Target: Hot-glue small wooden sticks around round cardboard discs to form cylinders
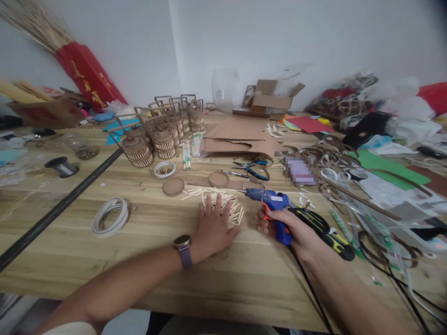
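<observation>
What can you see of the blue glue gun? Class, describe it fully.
The glue gun is blue plastic with an orange trigger and a thin metal nozzle pointing left. The right hand grips its handle, holding it low above the wooden table, beside the pile of small sticks under the left hand. A black cord runs from its base toward the camera.
</observation>
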Demonstrator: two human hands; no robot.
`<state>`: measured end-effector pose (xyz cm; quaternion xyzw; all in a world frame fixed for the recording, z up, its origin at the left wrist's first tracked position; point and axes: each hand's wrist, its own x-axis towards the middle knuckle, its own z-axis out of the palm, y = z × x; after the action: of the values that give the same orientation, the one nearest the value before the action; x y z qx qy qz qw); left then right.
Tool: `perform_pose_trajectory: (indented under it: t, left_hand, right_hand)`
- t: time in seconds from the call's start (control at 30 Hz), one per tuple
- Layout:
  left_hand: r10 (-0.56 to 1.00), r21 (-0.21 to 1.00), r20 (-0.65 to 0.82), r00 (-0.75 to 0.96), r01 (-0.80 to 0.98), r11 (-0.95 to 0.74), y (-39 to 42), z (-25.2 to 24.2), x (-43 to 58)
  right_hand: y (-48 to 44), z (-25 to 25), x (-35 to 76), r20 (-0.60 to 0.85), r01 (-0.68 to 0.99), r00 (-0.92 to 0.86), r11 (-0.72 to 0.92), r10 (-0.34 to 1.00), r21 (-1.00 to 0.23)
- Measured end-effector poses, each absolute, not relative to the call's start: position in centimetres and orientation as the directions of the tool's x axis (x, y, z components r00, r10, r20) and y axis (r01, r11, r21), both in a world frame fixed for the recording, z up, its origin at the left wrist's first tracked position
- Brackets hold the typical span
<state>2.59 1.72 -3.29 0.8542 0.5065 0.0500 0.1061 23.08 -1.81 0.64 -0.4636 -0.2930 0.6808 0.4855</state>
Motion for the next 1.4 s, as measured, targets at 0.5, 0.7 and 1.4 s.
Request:
perform_pose_trajectory:
  t: [0.5,0.7,1.4]
  left_hand:
    - [0.904,0.306,0.157,0.398,0.851,-0.428,6.4,-1.5,5.3]
    - [0.948,0.276,0.063,0.313,0.907,-0.318,13.9,0.2,4.1]
    - [0.485,0.395,-0.103,0.869,0.483,-0.781,-4.1,-0.3,-5.2]
  right_hand:
    - [0.0,-1.0,24.9,-0.189,-0.487,-0.138,-0.233,0.972,-0.842]
    - [-0.3,-1.3,23.7,-0.214,-0.536,-0.193,-0.285,0.958,-0.794]
    - [0.4,-1.0,23.7,-0.319,-0.655,-0.166,-0.346,0.933,-0.672]
